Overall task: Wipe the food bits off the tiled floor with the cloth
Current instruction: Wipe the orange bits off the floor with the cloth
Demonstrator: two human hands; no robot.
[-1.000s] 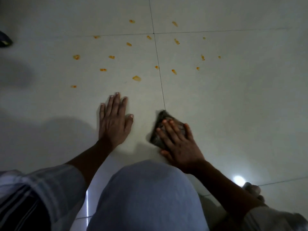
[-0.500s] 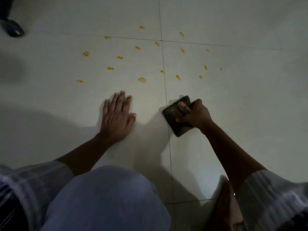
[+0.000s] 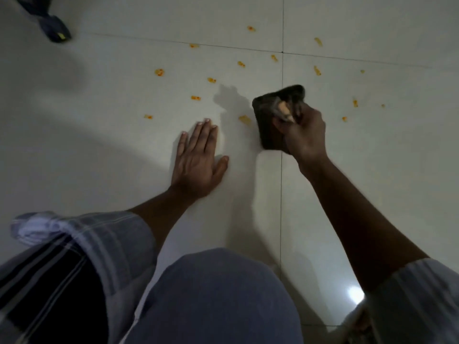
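Several small orange food bits (image 3: pixel 211 80) lie scattered over the pale tiled floor (image 3: pixel 99 145), on both sides of a grout line. My right hand (image 3: pixel 304 134) grips a dark folded cloth (image 3: pixel 269 120), with fingers curled into its folds. The cloth's left edge sits right beside one larger orange bit (image 3: pixel 245 119); whether the cloth touches the floor I cannot tell. My left hand (image 3: pixel 198 160) lies flat on the tile with straight fingers, left of the cloth.
A dark blue slipper (image 3: pixel 53 28) lies at the top left corner. My bent knee (image 3: pixel 216 299) in blue fabric fills the bottom centre. A bright light reflection (image 3: pixel 355 292) shows on the tile at bottom right.
My right hand closed on the cloth and carried it forward, up to the nearest food bit. My left hand stayed flat on the floor.
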